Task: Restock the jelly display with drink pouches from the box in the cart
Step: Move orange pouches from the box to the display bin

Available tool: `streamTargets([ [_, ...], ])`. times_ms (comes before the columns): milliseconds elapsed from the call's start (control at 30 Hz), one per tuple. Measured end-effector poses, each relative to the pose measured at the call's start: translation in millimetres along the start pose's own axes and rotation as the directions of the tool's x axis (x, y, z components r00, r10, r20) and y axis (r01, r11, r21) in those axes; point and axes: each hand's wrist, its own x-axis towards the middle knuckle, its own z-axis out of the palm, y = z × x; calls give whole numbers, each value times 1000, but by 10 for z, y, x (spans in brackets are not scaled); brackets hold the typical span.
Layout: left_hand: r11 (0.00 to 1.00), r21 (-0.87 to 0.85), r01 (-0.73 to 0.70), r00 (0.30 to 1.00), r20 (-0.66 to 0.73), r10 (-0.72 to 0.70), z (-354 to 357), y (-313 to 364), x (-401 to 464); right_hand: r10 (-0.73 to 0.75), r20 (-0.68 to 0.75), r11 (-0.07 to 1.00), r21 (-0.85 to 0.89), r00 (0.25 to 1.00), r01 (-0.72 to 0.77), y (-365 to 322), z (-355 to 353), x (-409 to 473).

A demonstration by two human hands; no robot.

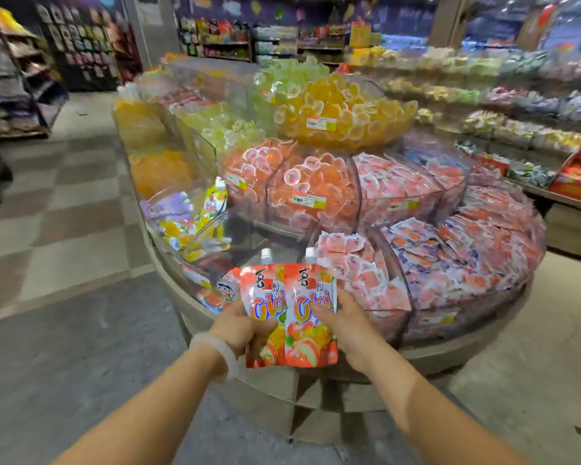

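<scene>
Red-orange drink pouches held upright, side by side, over the front edge of the round jelly display (316, 394).
Left hand (239, 327) grip: fingers curled round the left pouch (264, 297), thumb across its front. Right hand (346, 325) grip: wrapped round the right pouch (311, 317) at its edge. White caps up, pouches overlapping slightly. Clear compartment (249, 239) right behind them looks nearly bare; pink jelly packs (359, 266) in the next bin to the right. White bracelet (220, 352) on left wrist.

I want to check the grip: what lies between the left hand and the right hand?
In the head view, two red drink pouches lie between the left hand and right hand, side by side, caps up.
</scene>
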Motion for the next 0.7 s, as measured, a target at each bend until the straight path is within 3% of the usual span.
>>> streamTargets([
  [300,998,-24,-66,980,-189,60,-586,834,1438,-36,77,997,-64,996,41,-570,689,1673],
  [467,996,54,-70,988,-131,76,-828,932,2106,13,12,996,-87,1000,-12,-532,917,2189],
  [567,996,89,28,994,-106,-19,-934,804,2551,21,-63,997,-68,998,-25,-317,1002,2475],
  [633,970,204,136,989,-92,-119,-965,705,2794,82,-164,989,-110,983,-101,-169,1084,2548],
  [700,885,427,188,982,-52,-183,-968,623,2989,139,-248,968,-170,959,-184,8,1185,2642],
])
